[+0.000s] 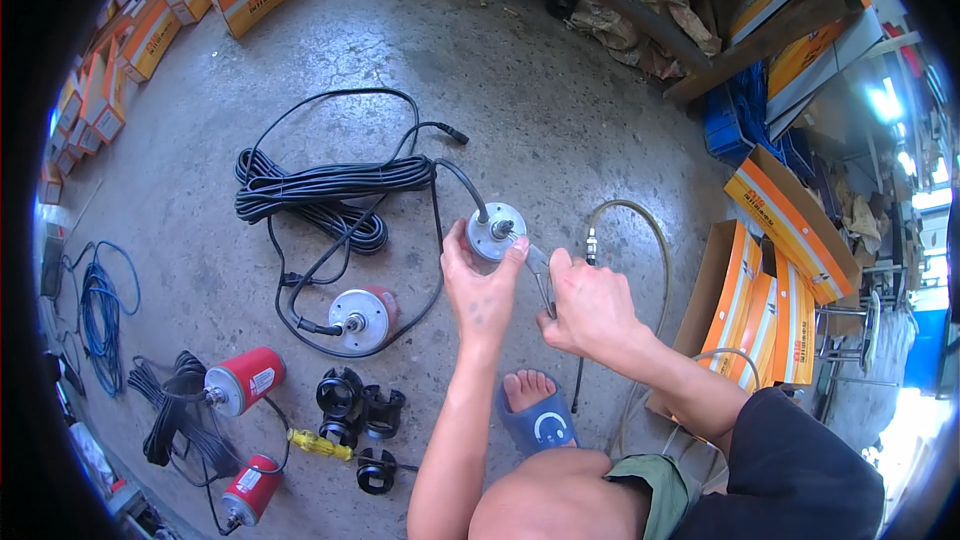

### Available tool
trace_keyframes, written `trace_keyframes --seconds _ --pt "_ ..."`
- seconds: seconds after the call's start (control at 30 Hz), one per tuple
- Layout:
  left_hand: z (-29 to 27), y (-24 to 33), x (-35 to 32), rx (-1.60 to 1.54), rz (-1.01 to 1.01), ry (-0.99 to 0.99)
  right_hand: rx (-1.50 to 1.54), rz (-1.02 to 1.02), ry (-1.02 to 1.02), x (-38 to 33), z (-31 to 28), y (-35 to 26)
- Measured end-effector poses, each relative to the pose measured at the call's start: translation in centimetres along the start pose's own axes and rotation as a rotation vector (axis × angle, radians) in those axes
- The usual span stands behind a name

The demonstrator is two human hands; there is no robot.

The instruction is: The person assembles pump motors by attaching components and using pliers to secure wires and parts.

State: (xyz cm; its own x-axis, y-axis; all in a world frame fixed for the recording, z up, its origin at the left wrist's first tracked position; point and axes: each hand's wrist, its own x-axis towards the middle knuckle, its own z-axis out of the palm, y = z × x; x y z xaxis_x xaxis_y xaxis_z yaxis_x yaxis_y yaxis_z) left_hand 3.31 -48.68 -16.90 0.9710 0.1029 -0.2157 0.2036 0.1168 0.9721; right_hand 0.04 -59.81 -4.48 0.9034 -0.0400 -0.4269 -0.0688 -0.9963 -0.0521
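My left hand [482,285] is wrapped round a motor, its round silver end plate [484,242] facing up with a short shaft in the middle. A black cable runs from that plate to a large coil [330,188] on the floor. My right hand [597,307] is closed on a slim metal tool like pliers [542,278]. Its tips reach over the plate close to the shaft; whether they touch it I cannot tell. To the left lies a second motor [352,325] with a similar silver end and its own cable.
Two red motors [238,385] lie at lower left beside a dark cable bundle [172,410]. Black plastic rings [340,398] and a yellow-handled tool [322,444] sit near my left forearm. At right are a clear hose [662,270] and orange cartons [735,325]. A blue sandal [525,425] is below.
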Motion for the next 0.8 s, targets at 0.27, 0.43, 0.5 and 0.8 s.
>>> trace_keyframes --seconds 0.27,0.43,0.5,0.8 --pt "0.1 0.4 0.2 -0.011 -0.019 0.0 0.046 -0.013 0.151 -0.3 1.8 0.3" --pt "-0.1 1.2 0.0 -0.263 -0.098 -0.032 0.049 -0.022 0.251 -0.7 2.7 -0.1" --pt "-0.3 1.3 0.1 -0.238 -0.09 -0.041 0.058 0.001 0.211 -0.7 2.8 -0.1" --pt "-0.6 1.7 0.3 -0.315 -0.14 -0.087 0.115 0.108 0.052 -0.8 1.7 -1.9"
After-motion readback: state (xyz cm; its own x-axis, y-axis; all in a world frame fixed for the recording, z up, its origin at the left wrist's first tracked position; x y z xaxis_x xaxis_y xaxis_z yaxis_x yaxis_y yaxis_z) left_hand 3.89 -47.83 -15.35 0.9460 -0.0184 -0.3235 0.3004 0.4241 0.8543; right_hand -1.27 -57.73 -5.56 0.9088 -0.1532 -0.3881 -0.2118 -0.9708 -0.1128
